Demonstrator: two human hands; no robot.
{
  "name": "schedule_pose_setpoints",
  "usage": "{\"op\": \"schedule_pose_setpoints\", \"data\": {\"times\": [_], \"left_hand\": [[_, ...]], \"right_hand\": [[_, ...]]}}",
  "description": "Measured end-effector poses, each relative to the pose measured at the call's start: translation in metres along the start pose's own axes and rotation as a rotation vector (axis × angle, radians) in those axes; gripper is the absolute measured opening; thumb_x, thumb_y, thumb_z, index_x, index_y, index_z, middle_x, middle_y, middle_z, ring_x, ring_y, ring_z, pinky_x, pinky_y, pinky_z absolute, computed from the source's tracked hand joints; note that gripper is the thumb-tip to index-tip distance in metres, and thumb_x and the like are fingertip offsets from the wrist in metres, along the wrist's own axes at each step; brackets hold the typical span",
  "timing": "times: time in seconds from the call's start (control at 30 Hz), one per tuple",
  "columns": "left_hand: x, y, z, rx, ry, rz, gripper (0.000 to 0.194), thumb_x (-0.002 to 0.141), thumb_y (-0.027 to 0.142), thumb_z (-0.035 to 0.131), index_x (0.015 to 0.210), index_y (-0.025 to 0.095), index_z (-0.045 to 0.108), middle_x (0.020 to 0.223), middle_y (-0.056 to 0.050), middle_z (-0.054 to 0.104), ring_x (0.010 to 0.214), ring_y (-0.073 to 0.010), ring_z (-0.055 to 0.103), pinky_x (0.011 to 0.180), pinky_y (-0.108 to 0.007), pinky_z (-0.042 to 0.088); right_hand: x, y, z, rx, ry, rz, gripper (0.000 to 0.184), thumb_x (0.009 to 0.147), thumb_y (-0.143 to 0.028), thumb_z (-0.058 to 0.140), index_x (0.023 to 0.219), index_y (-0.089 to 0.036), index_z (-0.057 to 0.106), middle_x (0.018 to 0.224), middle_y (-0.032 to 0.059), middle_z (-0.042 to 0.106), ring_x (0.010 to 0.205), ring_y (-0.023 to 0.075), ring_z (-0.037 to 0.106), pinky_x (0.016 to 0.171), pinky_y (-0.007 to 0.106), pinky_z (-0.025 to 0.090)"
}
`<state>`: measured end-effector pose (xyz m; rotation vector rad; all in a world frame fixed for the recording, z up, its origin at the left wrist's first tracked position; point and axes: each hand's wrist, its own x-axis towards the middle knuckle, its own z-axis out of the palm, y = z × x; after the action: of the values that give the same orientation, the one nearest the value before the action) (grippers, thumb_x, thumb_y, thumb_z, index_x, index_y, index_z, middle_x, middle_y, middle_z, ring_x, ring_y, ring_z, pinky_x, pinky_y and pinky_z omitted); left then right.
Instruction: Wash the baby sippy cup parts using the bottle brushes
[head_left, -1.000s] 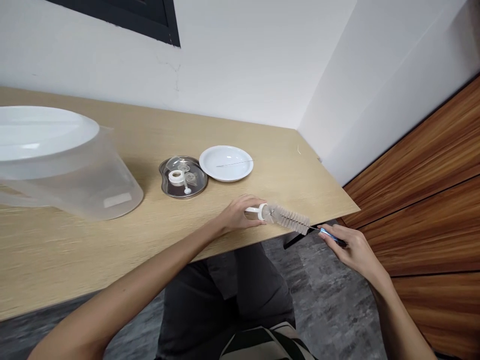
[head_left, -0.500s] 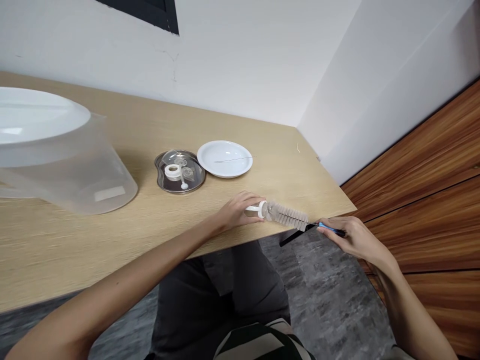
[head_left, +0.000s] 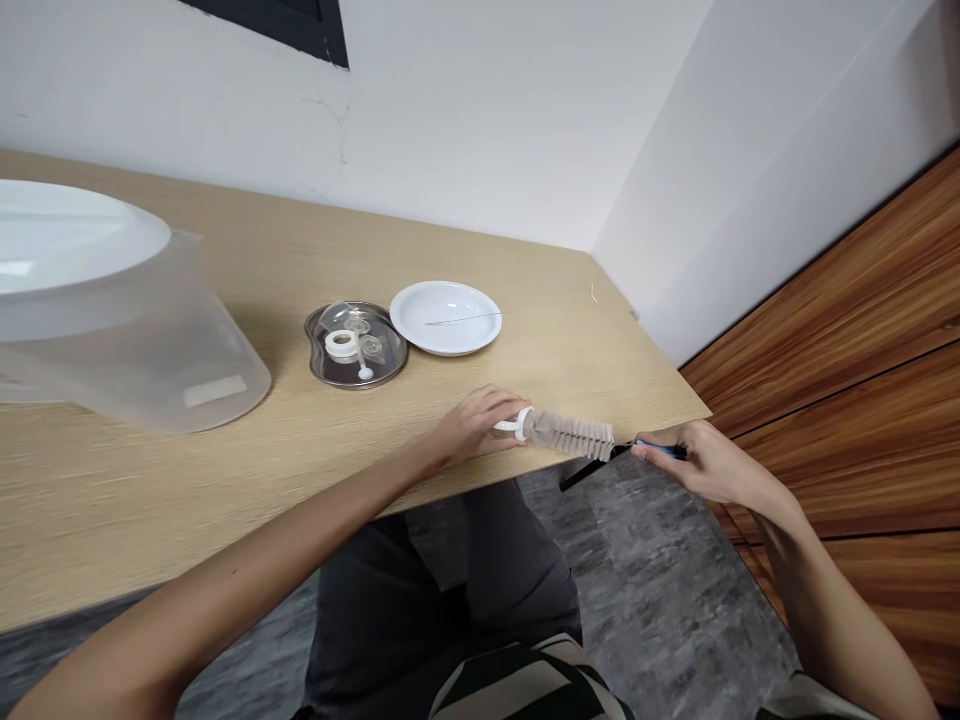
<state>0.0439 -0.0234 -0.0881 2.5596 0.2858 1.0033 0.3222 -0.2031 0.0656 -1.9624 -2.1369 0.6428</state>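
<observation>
My left hand (head_left: 472,425) rests on the wooden table (head_left: 300,460) near its front right corner, fingers closed round a small clear piece with a white ring (head_left: 516,425). My right hand (head_left: 701,465) hovers past the table edge, pinching the blue handle of a bottle brush (head_left: 574,435). The brush's grey bristles lie level, and their tip is pushed into the white ring.
A steel tray (head_left: 319,365) with small clear and white parts sits mid-table, and a white plate (head_left: 448,316) lies beside it. A large clear plastic tub (head_left: 112,330) with a white lid stands at the left. White walls meet at the right corner; wood panelling runs along the right.
My right hand has risen slightly and levelled the brush, pushing the bristles a little further into the ring. The left hand has stayed put.
</observation>
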Motion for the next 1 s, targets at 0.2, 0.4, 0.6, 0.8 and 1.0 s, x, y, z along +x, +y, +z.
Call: {"op": "schedule_pose_setpoints", "data": {"times": [0.2,0.4,0.6,0.8,1.0], "left_hand": [[0.001,0.000,-0.001,0.014,0.024,0.027,0.043,0.091,0.040,0.064,0.127,0.018,0.057,0.114,-0.011,0.067,0.104,-0.0225,0.061,0.089,-0.036,0.050],[0.000,0.000,0.000,0.038,0.038,0.061,0.041,0.092,0.038,0.063,0.127,0.018,0.057,0.114,-0.011,0.068,0.104,-0.0219,0.061,0.089,-0.036,0.050],[-0.001,-0.002,0.000,0.039,0.032,0.038,0.042,0.092,0.039,0.062,0.129,0.019,0.056,0.114,-0.011,0.067,0.104,-0.0228,0.061,0.089,-0.037,0.050],[-0.002,-0.005,0.003,0.032,-0.027,0.043,0.042,0.092,0.041,0.062,0.128,0.019,0.057,0.117,-0.012,0.067,0.109,-0.0235,0.060,0.093,-0.038,0.049],[0.000,-0.003,0.001,-0.004,-0.035,-0.019,0.045,0.090,0.044,0.064,0.127,0.019,0.058,0.118,-0.011,0.067,0.109,-0.0235,0.060,0.093,-0.037,0.048]], "right_hand": [[0.010,0.009,0.001,0.181,-0.118,0.078,0.052,0.092,-0.061,0.045,0.071,-0.016,0.062,0.063,-0.0026,0.040,0.060,0.0101,0.031,0.057,0.025,0.028],[0.015,0.018,0.009,0.254,-0.148,0.178,0.055,0.088,-0.066,0.048,0.066,-0.016,0.059,0.061,-0.0038,0.028,0.058,0.0094,0.022,0.053,0.026,0.019],[0.013,0.007,0.010,0.159,-0.098,0.142,0.056,0.091,-0.064,0.043,0.058,-0.019,0.044,0.060,-0.0042,0.022,0.057,0.0091,0.019,0.052,0.026,0.017],[0.014,0.001,0.019,-0.002,-0.034,0.004,0.054,0.096,-0.057,0.039,0.066,-0.016,0.059,0.058,-0.0030,0.045,0.055,0.0098,0.035,0.055,0.024,0.031],[0.010,0.004,0.024,-0.172,0.115,-0.118,0.045,0.099,-0.047,0.041,0.086,-0.017,0.073,0.077,0.0049,0.072,0.069,0.0188,0.063,0.065,0.025,0.046]]}}
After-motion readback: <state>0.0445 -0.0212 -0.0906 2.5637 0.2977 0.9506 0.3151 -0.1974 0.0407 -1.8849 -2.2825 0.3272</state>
